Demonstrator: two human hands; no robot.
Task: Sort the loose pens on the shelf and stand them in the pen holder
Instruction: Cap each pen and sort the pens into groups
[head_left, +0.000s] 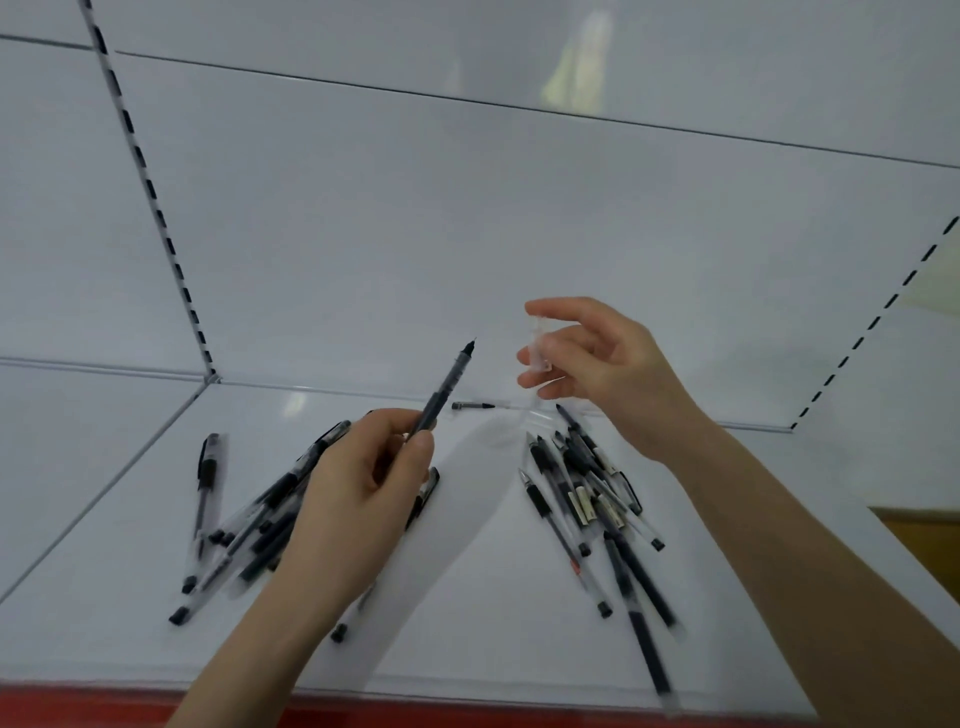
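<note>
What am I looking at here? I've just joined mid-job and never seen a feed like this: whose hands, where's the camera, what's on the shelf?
There is no machine here. A person is working with bare hands, and the single picture comes from a camera worn on their head, looking forward and down.

The left hand holds an uncapped pen, tip pointing up and away. The right hand pinches a small clear piece, probably that pen's cap.

Below them is a white shelf. Dark pens lie loose on it in two heaps, a left heap and a right heap. One short dark piece lies alone near the back edge. No pen holder shows in this picture.
</note>
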